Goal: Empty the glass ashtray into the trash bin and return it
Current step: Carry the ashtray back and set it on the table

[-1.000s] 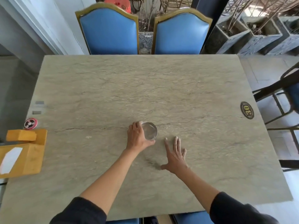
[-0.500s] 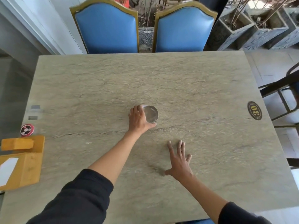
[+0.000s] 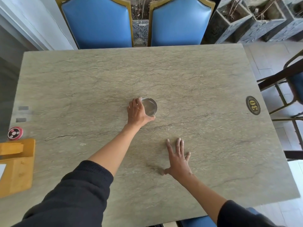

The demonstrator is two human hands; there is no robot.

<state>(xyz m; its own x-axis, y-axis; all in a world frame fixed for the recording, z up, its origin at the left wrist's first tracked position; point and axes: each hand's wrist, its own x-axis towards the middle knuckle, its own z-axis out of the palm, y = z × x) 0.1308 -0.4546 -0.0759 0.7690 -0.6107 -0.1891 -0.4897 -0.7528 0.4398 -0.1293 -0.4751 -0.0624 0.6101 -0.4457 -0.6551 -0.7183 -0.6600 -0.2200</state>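
A round clear glass ashtray (image 3: 150, 106) rests on the stone table (image 3: 196, 76) near its middle. My left hand (image 3: 136, 113) wraps around the ashtray's left side, fingers over the far rim and thumb at the near rim. Flat on the table to the right and nearer me lies my right hand (image 3: 178, 159), fingers spread and holding nothing. No trash bin is in view.
Two blue chairs (image 3: 98, 22) (image 3: 179, 22) stand at the far edge. A wooden box (image 3: 16, 167) and a red round call button (image 3: 15, 132) sit at the left edge. A number plaque "30" (image 3: 253, 105) is at the right. Dark planters (image 3: 246, 22) and another chair stand on the right.
My left hand has carried the ashtray away from me toward the table's middle. My right hand has stayed flat on the table while my left arm stretched out.
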